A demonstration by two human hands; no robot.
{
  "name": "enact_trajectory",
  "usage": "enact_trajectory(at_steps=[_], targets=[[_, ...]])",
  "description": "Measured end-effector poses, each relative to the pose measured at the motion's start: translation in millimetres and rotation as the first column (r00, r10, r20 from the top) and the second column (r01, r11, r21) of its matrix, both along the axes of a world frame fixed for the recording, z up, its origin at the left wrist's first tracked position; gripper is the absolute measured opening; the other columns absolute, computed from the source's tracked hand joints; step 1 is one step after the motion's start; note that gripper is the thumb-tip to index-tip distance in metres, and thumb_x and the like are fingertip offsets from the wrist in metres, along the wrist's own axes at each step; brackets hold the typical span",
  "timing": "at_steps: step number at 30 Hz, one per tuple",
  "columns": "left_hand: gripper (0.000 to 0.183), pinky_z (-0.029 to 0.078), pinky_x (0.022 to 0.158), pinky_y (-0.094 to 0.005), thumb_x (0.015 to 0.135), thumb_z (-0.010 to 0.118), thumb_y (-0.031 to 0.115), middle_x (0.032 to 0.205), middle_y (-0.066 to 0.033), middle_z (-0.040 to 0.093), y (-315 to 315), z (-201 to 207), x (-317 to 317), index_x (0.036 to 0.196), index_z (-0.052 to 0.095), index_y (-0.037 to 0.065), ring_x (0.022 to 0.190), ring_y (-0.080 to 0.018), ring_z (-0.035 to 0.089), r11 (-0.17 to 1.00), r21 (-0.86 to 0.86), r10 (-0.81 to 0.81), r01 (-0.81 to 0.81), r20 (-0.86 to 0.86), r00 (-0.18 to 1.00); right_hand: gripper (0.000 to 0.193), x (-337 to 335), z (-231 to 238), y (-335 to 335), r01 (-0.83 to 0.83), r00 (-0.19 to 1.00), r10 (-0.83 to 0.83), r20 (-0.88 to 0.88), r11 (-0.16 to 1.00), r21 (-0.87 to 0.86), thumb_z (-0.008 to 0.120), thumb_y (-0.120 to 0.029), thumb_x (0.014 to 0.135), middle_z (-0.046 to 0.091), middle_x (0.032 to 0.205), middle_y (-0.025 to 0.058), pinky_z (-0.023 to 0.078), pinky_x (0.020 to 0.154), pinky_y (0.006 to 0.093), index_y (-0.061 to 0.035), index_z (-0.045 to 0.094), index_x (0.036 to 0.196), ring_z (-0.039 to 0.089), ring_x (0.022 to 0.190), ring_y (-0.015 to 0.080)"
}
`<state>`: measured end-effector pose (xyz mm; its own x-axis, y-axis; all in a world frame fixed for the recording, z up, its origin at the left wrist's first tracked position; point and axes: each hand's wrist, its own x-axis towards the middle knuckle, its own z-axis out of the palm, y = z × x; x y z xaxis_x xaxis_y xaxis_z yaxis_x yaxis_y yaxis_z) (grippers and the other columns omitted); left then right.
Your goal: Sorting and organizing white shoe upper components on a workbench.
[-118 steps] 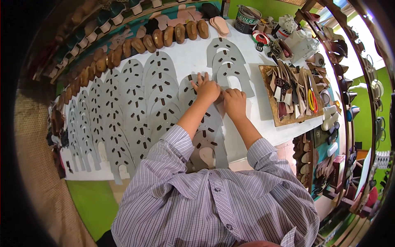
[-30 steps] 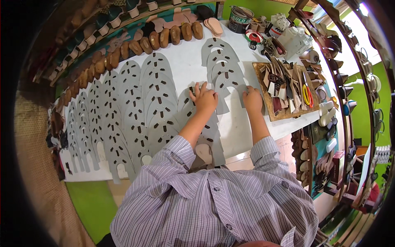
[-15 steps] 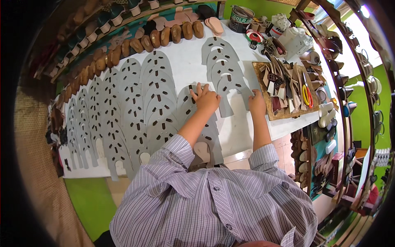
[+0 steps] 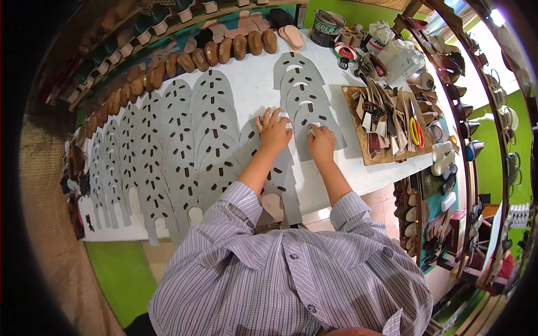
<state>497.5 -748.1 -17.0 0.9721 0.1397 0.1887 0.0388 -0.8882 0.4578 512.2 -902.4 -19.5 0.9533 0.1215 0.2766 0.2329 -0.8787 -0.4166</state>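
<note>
My left hand lies with fingers spread on the upper end of a column of overlapping grey shoe uppers, partly covering it. Close by on its right, my right hand has its fingers bent together at the inner curve of the lowest grey shoe upper in a shorter column; the fingertips are partly hidden. These U-shaped pieces carry small dark brown strips. To the left, more columns of overlapping grey uppers fan across the white tabletop.
Brown shoe lasts line the table's far edge. Pinkish sole shapes and a can stand at the back. On the right, a board bears leather scraps and scissors with yellow-and-orange handles. Shelves of shoes rise beyond.
My right hand has moved left, from the outer edge of the lowest upper in the short column to its inner curve. My left hand stays on its column, shifting only slightly.
</note>
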Motion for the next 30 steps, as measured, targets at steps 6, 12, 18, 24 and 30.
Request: enact_trajectory(at_steps=[6, 12, 18, 24, 30], targets=[[0.029, 0.009, 0.103, -0.0571, 0.072, 0.067, 0.021, 0.133, -0.0079, 0.041, 1.5, -0.9, 0.2, 0.100, 0.062, 0.018, 0.129, -0.0314, 0.025, 0.999, -0.026, 0.029, -0.029, -0.027, 0.999, 0.013, 8.3, 8.9, 4.5, -0.007, 0.999, 0.008, -0.047, 0.999, 0.032, 0.061, -0.020, 0.076, 0.061, 0.083, 0.0073, 0.044, 0.071, 0.0422, -0.0129, 0.068, 0.082, 0.057, 0.081, 0.0299], [0.043, 0.010, 0.103, -0.0579, 0.080, 0.059, 0.032, 0.138, -0.0107, 0.034, -0.4, -3.1, 4.4, 0.121, 0.053, 0.022, 0.130, -0.0328, 0.024, 0.999, 0.043, -0.008, 0.009, -0.029, 1.000, 0.011, 7.0, 10.1, -1.1, -0.029, 0.999, 0.030, -0.033, 0.998, 0.058, 0.062, -0.018, 0.075, 0.062, 0.083, 0.0063, 0.044, 0.071, 0.0413, -0.0129, 0.068, 0.082, 0.057, 0.081, 0.0295], [0.045, 0.008, 0.103, -0.0584, 0.085, 0.049, 0.044, 0.142, -0.0132, 0.027, 0.0, 4.4, 22.5, 0.125, 0.049, 0.023, 0.132, -0.0342, 0.019, 0.970, 0.225, -0.084, 0.090, -0.037, 0.996, 0.032, 9.7, 8.3, -5.9, -0.048, 0.998, 0.047, 0.031, 0.998, 0.044, 0.062, -0.024, 0.076, 0.055, 0.113, 0.0072, 0.037, 0.087, 0.0441, -0.0143, 0.061, 0.106, 0.048, 0.106, 0.0290], [0.046, 0.006, 0.103, -0.0586, 0.085, 0.049, 0.044, 0.142, -0.0139, 0.026, -0.7, 11.8, 15.2, 0.125, 0.050, 0.020, 0.133, -0.0333, 0.018, 0.972, 0.222, -0.055, 0.078, -0.111, 0.992, 0.047, 13.0, -4.4, -17.6, -0.114, 0.985, 0.137, 0.102, 0.971, -0.210, 0.060, -0.035, 0.079, 0.044, 0.130, 0.0117, 0.032, 0.094, 0.0491, -0.0162, 0.053, 0.121, 0.039, 0.118, 0.0321], [0.048, 0.006, 0.103, -0.0591, 0.082, 0.053, 0.043, 0.142, -0.0141, 0.026, 20.8, 31.2, -34.7, 0.122, 0.052, 0.016, 0.133, -0.0314, 0.020, 0.991, 0.128, -0.019, 0.046, -0.206, 0.978, 0.037, -10.9, 6.9, -18.8, -0.159, 0.984, 0.166, 0.060, 0.981, -0.108, 0.061, -0.029, 0.078, 0.052, 0.118, 0.0098, 0.035, 0.090, 0.0465, -0.0130, 0.058, 0.111, 0.046, 0.111, 0.0296]])
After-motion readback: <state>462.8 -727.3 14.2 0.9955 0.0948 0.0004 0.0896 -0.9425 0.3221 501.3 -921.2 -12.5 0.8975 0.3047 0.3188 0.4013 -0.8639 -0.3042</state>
